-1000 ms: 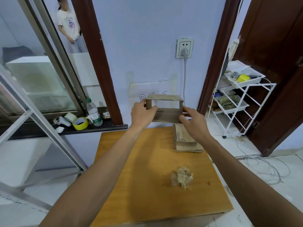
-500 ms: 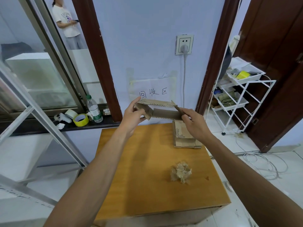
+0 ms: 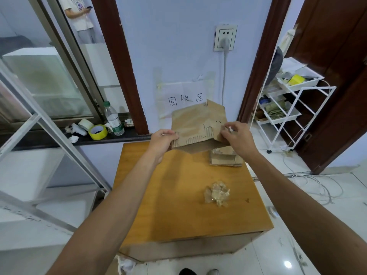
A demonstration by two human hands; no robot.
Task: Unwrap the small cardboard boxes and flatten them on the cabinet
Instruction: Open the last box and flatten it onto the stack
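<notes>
A small cardboard box (image 3: 195, 125), now collapsed almost flat with its flaps spread, is held up above the far edge of the wooden cabinet (image 3: 178, 205). My left hand (image 3: 162, 142) grips its lower left corner. My right hand (image 3: 237, 136) pinches a flap at its right side. A stack of flattened cardboard (image 3: 226, 158) lies on the cabinet's far right, partly hidden behind my right hand. A crumpled wad of clear tape (image 3: 216, 193) rests on the cabinet top towards the right.
A dark window ledge (image 3: 59, 139) at the left carries a yellow tape roll (image 3: 98, 132) and a water bottle (image 3: 113, 119). A white wire rack (image 3: 288, 108) stands to the right. A person (image 3: 81, 18) stands behind the glass. Cables lie on the floor at right.
The box went from an open rectangular tube to a squashed parallelogram and now to a nearly flat sheet facing me. Both hands stayed at its two sides.
</notes>
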